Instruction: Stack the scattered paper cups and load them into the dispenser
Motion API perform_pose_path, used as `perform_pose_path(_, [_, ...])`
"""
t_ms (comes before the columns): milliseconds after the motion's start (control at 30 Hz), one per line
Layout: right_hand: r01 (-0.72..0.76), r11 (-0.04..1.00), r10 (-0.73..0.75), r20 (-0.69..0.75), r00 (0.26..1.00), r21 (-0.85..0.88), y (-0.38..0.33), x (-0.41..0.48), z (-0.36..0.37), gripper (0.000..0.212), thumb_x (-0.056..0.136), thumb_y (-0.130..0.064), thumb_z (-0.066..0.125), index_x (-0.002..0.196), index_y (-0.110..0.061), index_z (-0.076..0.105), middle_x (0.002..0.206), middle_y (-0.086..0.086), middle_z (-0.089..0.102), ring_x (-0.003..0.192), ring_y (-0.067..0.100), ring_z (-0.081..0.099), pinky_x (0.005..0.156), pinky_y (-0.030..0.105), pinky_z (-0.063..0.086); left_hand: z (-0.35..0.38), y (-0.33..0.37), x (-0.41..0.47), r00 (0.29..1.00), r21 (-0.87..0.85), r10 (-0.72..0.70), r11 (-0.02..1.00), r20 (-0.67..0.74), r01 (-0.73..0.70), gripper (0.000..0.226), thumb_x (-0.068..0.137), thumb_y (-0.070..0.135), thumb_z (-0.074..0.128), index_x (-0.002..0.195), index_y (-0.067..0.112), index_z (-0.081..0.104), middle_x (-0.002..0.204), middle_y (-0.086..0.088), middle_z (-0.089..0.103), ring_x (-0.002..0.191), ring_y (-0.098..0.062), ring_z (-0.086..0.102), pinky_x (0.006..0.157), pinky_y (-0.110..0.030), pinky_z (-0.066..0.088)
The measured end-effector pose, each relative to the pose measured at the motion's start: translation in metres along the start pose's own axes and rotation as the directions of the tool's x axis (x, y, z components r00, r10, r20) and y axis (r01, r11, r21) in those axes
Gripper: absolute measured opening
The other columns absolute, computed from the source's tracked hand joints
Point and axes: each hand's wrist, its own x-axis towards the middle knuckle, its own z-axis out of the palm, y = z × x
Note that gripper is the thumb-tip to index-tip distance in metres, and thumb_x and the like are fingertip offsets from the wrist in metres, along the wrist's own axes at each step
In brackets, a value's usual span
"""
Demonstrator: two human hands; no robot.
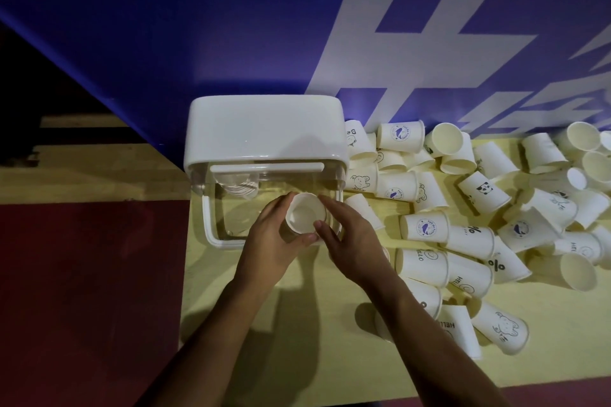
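Note:
A white dispenser [264, 129] with a clear front compartment stands at the table's back left, and a stack of cups [238, 187] shows inside its left part. Over the clear compartment both my hands hold an upright white paper cup [302, 215], mouth toward me. My left hand [274, 235] curls round its left side with the thumb under the rim. On the cup's right side, my right hand [347, 238] grips it with fingers on the rim. Whether more cups are nested beneath it is hidden. Several printed paper cups [425, 228] lie scattered to the right.
The yellow table [314, 357] ends near the dispenser's left side, with a dark red floor [82, 291] beyond. A blue banner wall [198, 26] rises right behind the dispenser. Loose cups [499, 330] lie close to my right forearm.

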Motion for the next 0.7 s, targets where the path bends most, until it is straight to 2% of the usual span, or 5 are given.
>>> perform_pose_path(300, [-0.011, 1.0, 0.011, 0.006, 1.0, -0.029, 0.002, 0.0, 0.0, 0.048, 0.102, -0.04, 0.059, 0.146, -0.022, 0.055, 0.14, -0.005, 0.063, 0.127, 0.014, 0.058, 0.102, 0.038, 0.05, 0.003, -0.006, 0.004, 1.0, -0.02, -0.021, 1.0, 0.019, 0.021, 0.085, 0.074, 0.047, 0.088, 0.148, 0.037, 0.047, 0.143, 0.017, 0.054, 0.13, -0.006, 0.053, 0.106, -0.04, 0.05])
perform_pose_path(400, [-0.046, 0.999, 0.045, -0.036, 0.998, -0.021, -0.003, -0.004, -0.006, 0.056, 0.101, -0.044, 0.06, 0.15, -0.02, 0.05, 0.145, -0.004, 0.059, 0.133, 0.012, 0.053, 0.105, 0.028, 0.046, 0.001, 0.008, -0.002, 0.999, -0.032, -0.025, 0.999, -0.023, 0.025, 0.091, 0.072, 0.052, 0.088, 0.149, 0.033, 0.044, 0.146, 0.02, 0.048, 0.136, -0.003, 0.044, 0.11, -0.024, 0.042])
perform_pose_path(467, [-0.081, 0.997, 0.08, -0.073, 0.994, 0.0, -0.005, -0.009, -0.019, 0.056, 0.1, -0.047, 0.06, 0.149, -0.02, 0.052, 0.145, -0.005, 0.06, 0.133, 0.008, 0.053, 0.104, 0.021, 0.042, -0.002, 0.024, -0.012, 0.997, -0.012, 0.024, 1.0, -0.078, -0.025, 0.089, 0.072, 0.06, 0.081, 0.146, 0.029, 0.044, 0.138, 0.029, 0.043, 0.135, 0.0, 0.038, 0.104, -0.012, 0.035])
perform_pose_path(600, [-0.094, 0.995, 0.098, -0.168, 0.981, 0.029, 0.006, -0.025, -0.061, 0.038, 0.1, -0.038, 0.063, 0.135, -0.024, 0.066, 0.132, -0.01, 0.068, 0.122, 0.002, 0.06, 0.102, 0.024, 0.049, 0.014, 0.054, -0.037, 0.959, 0.057, 0.23, 0.973, -0.163, -0.224, 0.054, 0.082, 0.036, 0.082, 0.127, 0.021, 0.058, 0.128, 0.013, 0.053, 0.123, -0.015, 0.053, 0.09, -0.038, 0.057])
perform_pose_path(700, [-0.151, 0.986, 0.162, -0.26, 0.952, 0.064, 0.026, -0.042, -0.104, 0.032, 0.099, -0.035, 0.064, 0.13, -0.027, 0.069, 0.127, -0.016, 0.069, 0.117, -0.004, 0.059, 0.1, 0.017, 0.047, 0.051, 0.094, -0.035, 0.963, 0.023, 0.269, 0.963, -0.031, -0.268, 0.043, 0.084, 0.039, 0.072, 0.123, 0.027, 0.058, 0.123, 0.012, 0.056, 0.111, -0.008, 0.058, 0.088, -0.037, 0.055])
